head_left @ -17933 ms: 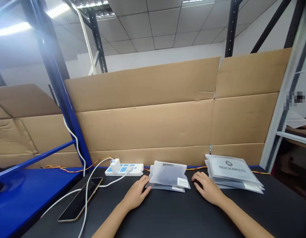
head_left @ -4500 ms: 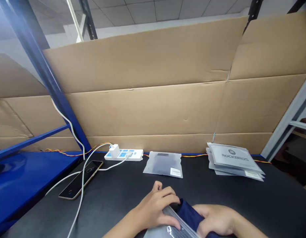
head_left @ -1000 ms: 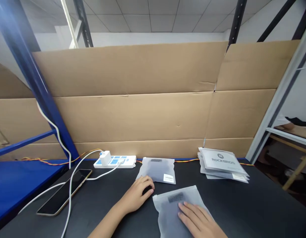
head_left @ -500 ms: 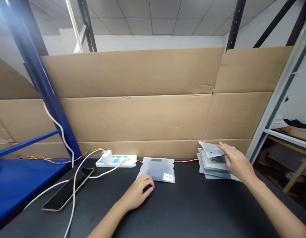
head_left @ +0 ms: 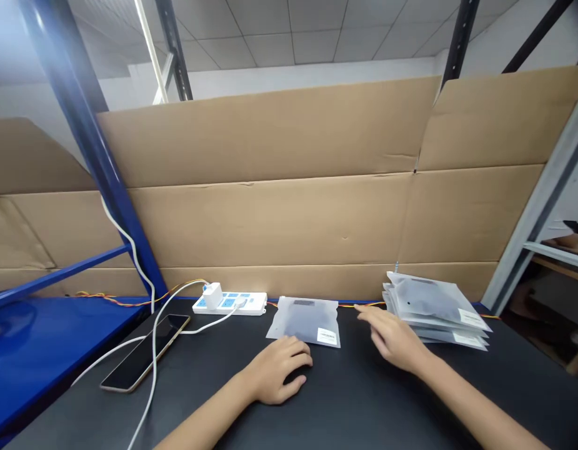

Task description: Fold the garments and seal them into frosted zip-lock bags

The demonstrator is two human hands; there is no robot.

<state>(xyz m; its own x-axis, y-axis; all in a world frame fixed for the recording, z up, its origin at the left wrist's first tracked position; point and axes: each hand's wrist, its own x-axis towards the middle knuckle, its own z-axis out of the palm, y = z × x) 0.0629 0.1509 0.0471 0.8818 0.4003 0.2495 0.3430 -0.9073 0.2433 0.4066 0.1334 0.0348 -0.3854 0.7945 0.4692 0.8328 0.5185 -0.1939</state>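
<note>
A frosted plastic bag (head_left: 302,319) with something dark inside and a white barcode label lies flat in the middle of the black table. My left hand (head_left: 280,370) rests on the table at its near edge, fingers loosely bent and thumb apart, holding nothing. Its fingertips are close to the bag; whether they touch it I cannot tell. Over the table between that bag and a stack of similar frosted bags (head_left: 432,300), my right hand (head_left: 395,337) is open, fingers stretched to the left, with nothing in it. The hand hides the stack's lower left corner.
A white power strip (head_left: 251,303) with a plugged-in charger (head_left: 212,295) stands at the back left. A phone (head_left: 145,353) lies in front of it, crossed by a white cable (head_left: 154,362). A cardboard wall (head_left: 279,225) closes the back, between a blue post (head_left: 115,181) and a grey post (head_left: 537,219).
My right hand has left the stack and moved left toward the single bag. The stack's top bag now lies flatter, its label showing. The camera view has shifted slightly.
</note>
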